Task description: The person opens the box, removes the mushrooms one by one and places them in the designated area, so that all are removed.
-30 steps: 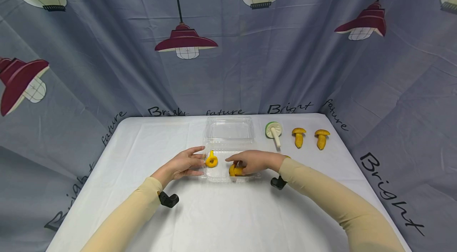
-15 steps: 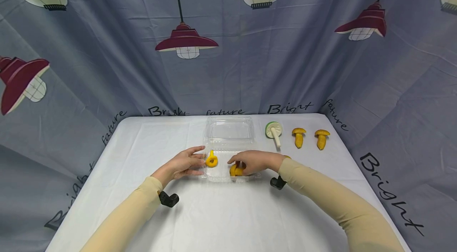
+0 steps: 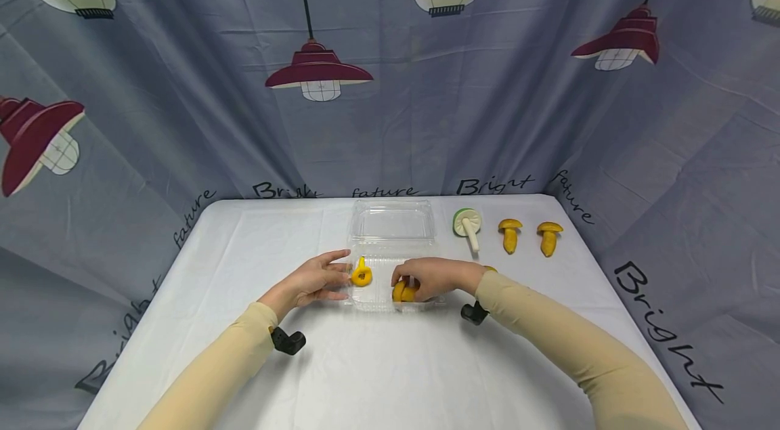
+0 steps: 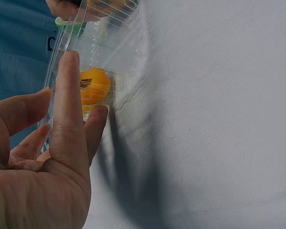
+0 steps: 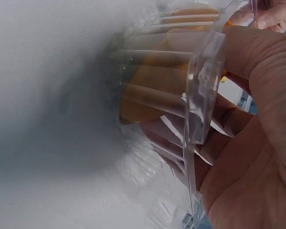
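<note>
A clear plastic clamshell box [image 3: 379, 294] lies with its lid [image 3: 392, 220] folded back. In its left part is a yellow mushroom [image 3: 361, 275] with the stem pointing away. My left hand [image 3: 312, 278] is at the box's left side, fingers extended along the wall, as the left wrist view also shows. Inside the right part, my right hand [image 3: 437, 275] pinches a second, ochre-yellow mushroom [image 3: 399, 292] between thumb and fingers. The right wrist view shows this mushroom [image 5: 148, 90] through the ribbed wall, with the thumb over the rim and the fingertips partly hidden.
On the white-covered table [image 3: 378, 376], a green-capped mushroom with a white stem [image 3: 468, 223] and two ochre mushrooms, one [image 3: 510, 235] left of the other [image 3: 549, 238], lie in a row at the back right. A grey curtain [image 3: 390, 132] hangs behind.
My right hand's index finger has curled in toward the mushroom, and hand and mushroom have shifted very slightly right. The left hand stays in place.
</note>
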Action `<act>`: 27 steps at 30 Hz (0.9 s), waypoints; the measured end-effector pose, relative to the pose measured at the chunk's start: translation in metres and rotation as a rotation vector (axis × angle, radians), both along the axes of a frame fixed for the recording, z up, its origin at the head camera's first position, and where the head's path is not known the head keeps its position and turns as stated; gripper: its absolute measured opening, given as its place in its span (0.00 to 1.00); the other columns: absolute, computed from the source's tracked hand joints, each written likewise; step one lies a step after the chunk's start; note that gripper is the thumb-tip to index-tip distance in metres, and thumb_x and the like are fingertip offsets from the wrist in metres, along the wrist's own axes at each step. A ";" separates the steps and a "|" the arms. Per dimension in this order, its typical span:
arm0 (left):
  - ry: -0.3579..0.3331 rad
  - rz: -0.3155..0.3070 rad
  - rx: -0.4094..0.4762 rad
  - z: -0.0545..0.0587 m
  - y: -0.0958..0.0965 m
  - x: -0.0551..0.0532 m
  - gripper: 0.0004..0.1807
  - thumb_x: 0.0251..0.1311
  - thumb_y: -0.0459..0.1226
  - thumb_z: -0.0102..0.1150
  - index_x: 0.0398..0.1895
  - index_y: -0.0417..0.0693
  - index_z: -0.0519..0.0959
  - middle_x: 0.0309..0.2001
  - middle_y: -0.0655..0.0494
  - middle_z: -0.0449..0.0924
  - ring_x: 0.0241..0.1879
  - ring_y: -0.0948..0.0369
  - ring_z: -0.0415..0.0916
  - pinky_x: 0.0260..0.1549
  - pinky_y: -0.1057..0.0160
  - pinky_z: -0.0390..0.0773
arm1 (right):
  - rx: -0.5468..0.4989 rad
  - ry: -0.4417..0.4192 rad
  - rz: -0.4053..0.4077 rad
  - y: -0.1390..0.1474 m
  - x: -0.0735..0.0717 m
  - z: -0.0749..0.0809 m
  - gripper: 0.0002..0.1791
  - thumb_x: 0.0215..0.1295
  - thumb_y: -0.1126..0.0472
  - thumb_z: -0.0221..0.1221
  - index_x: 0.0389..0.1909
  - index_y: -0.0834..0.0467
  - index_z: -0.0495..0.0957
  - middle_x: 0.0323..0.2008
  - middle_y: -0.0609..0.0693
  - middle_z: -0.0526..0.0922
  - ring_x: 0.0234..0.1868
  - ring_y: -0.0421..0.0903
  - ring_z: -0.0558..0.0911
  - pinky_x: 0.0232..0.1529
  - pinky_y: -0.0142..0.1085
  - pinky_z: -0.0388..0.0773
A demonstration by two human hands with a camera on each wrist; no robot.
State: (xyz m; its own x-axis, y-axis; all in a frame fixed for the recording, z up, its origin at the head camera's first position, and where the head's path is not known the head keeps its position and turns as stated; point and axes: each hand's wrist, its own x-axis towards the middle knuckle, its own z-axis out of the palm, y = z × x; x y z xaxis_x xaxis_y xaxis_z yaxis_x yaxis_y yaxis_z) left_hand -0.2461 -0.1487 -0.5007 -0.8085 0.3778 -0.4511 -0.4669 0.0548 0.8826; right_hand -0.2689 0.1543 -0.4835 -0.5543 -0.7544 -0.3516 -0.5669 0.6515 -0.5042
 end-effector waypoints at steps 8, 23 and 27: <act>0.006 0.007 -0.001 0.000 0.001 0.000 0.39 0.70 0.25 0.58 0.81 0.54 0.58 0.77 0.38 0.57 0.62 0.48 0.76 0.46 0.53 0.87 | -0.094 0.014 -0.031 -0.001 0.001 0.003 0.24 0.62 0.67 0.69 0.57 0.45 0.77 0.48 0.37 0.78 0.45 0.38 0.78 0.49 0.31 0.80; 0.013 0.008 0.004 0.000 0.002 0.001 0.39 0.71 0.25 0.57 0.81 0.53 0.57 0.77 0.37 0.57 0.62 0.46 0.76 0.46 0.53 0.88 | -0.375 -0.077 -0.196 0.015 -0.002 0.018 0.26 0.64 0.64 0.70 0.62 0.50 0.75 0.53 0.46 0.78 0.48 0.45 0.81 0.51 0.38 0.83; 0.015 0.006 0.003 -0.001 0.002 0.001 0.39 0.71 0.25 0.57 0.81 0.53 0.57 0.77 0.37 0.56 0.63 0.46 0.75 0.46 0.52 0.88 | -0.423 -0.070 -0.258 0.026 -0.004 0.024 0.27 0.65 0.62 0.70 0.63 0.49 0.74 0.55 0.47 0.77 0.48 0.45 0.81 0.51 0.40 0.82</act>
